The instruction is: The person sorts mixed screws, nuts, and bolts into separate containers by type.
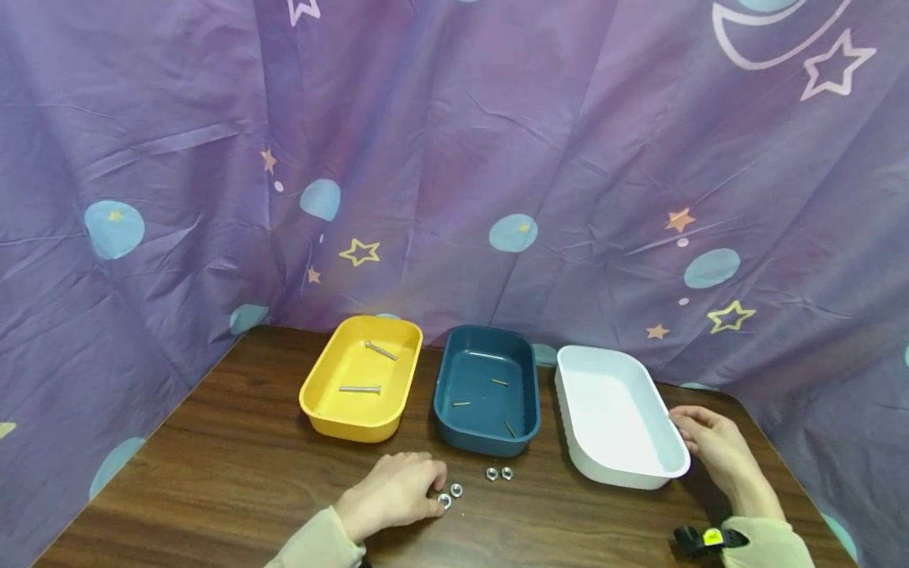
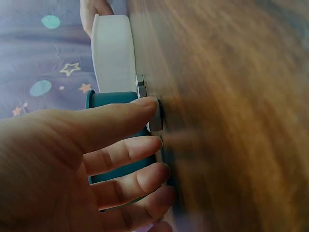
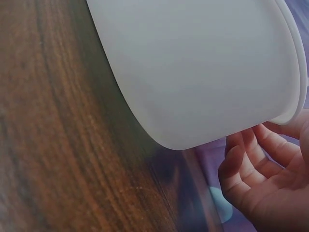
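My left hand (image 1: pixel 398 491) rests low over the table at the front, fingers loosely bent. Its thumb tip is right at a steel hex nut (image 1: pixel 444 500); a second nut (image 1: pixel 457 491) lies just beyond. In the left wrist view, the nut (image 2: pixel 155 121) shows on the table between thumb and index finger, which stand apart. At the right, my right hand (image 1: pixel 717 447) holds the side rim of a white tray (image 1: pixel 671 477). Seen from the right wrist, the fingers (image 3: pixel 236 162) curl at the tray's outer wall, and part of the index finger is hidden behind the rim.
Two more nuts (image 1: pixel 499 473) lie before a dark blue tray (image 1: pixel 490 446) with three small brass-coloured screws or nails. A yellow tray (image 1: pixel 355 430) to its left holds two long bolts (image 1: pixel 360 389). Behind the wooden table (image 1: pixel 213 442) hangs a purple patterned cloth (image 1: pixel 440 158).
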A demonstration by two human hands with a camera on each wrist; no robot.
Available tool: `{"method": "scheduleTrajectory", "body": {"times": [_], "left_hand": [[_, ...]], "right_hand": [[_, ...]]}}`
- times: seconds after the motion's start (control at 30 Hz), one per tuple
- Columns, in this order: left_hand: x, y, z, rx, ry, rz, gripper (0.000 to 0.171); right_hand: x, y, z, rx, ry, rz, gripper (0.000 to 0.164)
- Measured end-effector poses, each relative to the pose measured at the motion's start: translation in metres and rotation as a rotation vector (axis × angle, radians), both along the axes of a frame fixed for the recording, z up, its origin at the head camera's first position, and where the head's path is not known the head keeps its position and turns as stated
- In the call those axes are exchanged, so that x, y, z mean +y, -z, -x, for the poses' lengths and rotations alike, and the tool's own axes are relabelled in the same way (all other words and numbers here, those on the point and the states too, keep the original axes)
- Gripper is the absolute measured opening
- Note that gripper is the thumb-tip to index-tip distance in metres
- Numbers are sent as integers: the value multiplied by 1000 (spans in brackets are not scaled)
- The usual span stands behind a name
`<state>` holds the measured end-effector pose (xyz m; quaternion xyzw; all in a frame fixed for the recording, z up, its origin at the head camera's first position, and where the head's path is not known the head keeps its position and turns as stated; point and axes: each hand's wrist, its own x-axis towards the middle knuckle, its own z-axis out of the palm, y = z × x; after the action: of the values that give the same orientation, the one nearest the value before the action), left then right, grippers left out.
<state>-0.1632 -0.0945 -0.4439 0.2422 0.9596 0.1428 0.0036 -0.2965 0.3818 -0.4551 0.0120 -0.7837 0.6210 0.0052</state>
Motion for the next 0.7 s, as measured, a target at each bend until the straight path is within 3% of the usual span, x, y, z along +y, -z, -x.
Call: {"method": "scheduleTrajectory", "body": {"times": [0.37,0.7], "left_hand": [[6,2,2,-25,22,17,26],[3,7,5,-30,43,-57,22]], "right_hand": [[-1,1,0,14,10,10,14],[-1,3,2,27,25,-42,22]]}}
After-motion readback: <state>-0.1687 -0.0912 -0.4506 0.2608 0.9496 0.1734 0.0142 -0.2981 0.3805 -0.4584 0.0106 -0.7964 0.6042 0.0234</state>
